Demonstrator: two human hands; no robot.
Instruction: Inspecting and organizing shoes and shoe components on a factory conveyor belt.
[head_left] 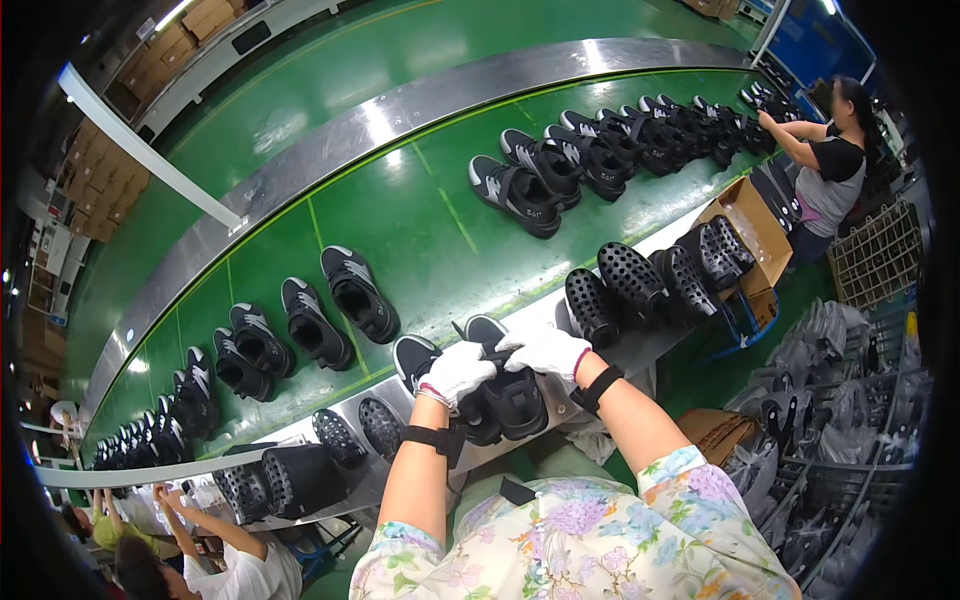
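A pair of black sneakers with grey-white toes sits in front of me at the edge of the green belt. Both my hands wear white gloves. My left hand (458, 372) reaches across the left sneaker (415, 355), its fingers closed at the near side of the right sneaker (519, 402). From the other side my right hand (543, 352) has its fingers pinched on the dark strap across that same sneaker. The fingertips of both hands nearly meet there, and they hide part of the strap.
More black sneakers (362, 295) stand in rows on the green belt (420, 225). Black perforated shoe-shaped forms (632, 280) line the metal ledge on both sides. A cardboard box (750, 225) stands right. Co-workers (835, 160) work at both ends; a shoe rack (840, 460) is at lower right.
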